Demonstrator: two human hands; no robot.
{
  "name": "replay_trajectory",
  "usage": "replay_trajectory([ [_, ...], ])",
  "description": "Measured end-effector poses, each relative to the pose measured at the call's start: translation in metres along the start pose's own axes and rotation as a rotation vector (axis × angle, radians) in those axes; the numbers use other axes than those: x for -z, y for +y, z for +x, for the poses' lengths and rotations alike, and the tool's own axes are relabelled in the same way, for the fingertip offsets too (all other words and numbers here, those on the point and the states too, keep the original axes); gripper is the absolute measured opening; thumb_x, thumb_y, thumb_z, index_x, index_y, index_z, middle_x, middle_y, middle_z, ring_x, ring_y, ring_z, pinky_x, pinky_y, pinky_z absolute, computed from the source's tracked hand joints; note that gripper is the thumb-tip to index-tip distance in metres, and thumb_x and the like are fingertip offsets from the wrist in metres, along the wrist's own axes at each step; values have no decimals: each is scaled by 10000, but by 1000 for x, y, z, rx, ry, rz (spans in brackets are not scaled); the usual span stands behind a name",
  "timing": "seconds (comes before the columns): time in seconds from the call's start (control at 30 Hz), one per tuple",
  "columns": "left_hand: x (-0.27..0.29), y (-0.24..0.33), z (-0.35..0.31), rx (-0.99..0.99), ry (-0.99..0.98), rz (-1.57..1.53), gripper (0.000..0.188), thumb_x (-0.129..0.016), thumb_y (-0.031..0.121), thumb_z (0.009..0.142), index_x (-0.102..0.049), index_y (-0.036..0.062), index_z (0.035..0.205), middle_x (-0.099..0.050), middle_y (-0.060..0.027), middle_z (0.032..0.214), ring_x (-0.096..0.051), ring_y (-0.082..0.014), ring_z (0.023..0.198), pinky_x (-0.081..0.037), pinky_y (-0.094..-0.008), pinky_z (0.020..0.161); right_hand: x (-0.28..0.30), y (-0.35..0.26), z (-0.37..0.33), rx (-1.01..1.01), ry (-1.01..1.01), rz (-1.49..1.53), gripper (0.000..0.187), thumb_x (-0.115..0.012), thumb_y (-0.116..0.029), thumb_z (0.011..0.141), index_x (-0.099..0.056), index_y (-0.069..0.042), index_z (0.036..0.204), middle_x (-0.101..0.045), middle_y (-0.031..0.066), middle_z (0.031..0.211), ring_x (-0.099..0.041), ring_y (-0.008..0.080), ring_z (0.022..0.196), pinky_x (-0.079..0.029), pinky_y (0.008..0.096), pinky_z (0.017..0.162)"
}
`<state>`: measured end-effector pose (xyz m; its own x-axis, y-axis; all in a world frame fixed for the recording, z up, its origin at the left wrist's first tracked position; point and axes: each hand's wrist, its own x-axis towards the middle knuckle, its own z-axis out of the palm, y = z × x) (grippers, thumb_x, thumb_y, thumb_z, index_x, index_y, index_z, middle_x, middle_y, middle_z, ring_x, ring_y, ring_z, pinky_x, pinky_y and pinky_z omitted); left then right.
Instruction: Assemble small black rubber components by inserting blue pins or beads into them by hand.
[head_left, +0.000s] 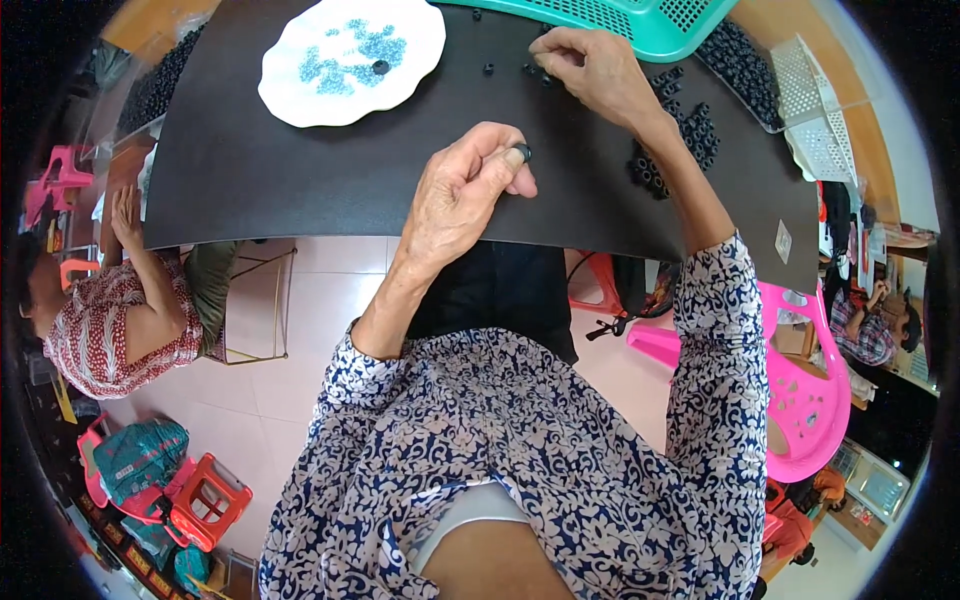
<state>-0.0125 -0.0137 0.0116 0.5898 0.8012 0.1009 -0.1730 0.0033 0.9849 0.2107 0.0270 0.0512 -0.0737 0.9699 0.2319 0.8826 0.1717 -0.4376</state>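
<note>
Left hand (458, 195): black piece (524, 152), pinched at the fingertips, over the table (300, 190). Right hand (600, 75): bunched at loose pieces (529, 69) near the green basket (660, 50); hold unclear. Step, seemingly: picking up. Next move: likely needs a fine pinch.

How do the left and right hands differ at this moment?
The left hand pinches a small black piece between thumb and finger; the right hand is beside loose black pieces, its own grip unclear. The left hand is nearer the front edge of the table; the right hand is farther out, by the green basket. Both are bare, with fingers curled.
</note>
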Motion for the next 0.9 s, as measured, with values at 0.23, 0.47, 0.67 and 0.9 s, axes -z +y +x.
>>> replay_trajectory([
  [0.23,-2,2,0,21,10,-51,182,-520,149,983,-602,-9,1020,-656,-43,766,-597,-87,736,-487,-245,723,-13,10,6,242,42,-71,213,-671,-159,843,-706,-17,998,-642,97,731,-588,151,642,-494,286,656],
  [0.47,0,-9,5,2,9,-237,218,-511,176,991,-606,-16,1032,-655,-46,774,-603,-97,749,-480,-245,748,-3,-24,4,216,51,-84,145,-633,-83,760,-650,4,874,-615,162,765,-607,331,718,-484,412,675],
  [0.67,5,-11,4,16,9,-322,246,-517,187,993,-584,-30,1087,-648,-69,804,-615,-135,803,-491,-275,803,-20,-30,-44,-11,172,315,191,-703,-44,839,-703,-15,1028,-684,14,893,-642,77,787,-517,231,712],
  [0.9,5,-13,7,11,-26,-211,260,-513,199,999,-574,-25,1115,-645,-74,832,-628,-149,844,-500,-286,851,-29,-36,-98,-272,203,1109,185,-679,-10,873,-674,24,1054,-693,73,972,-679,145,877,-537,246,837],
])
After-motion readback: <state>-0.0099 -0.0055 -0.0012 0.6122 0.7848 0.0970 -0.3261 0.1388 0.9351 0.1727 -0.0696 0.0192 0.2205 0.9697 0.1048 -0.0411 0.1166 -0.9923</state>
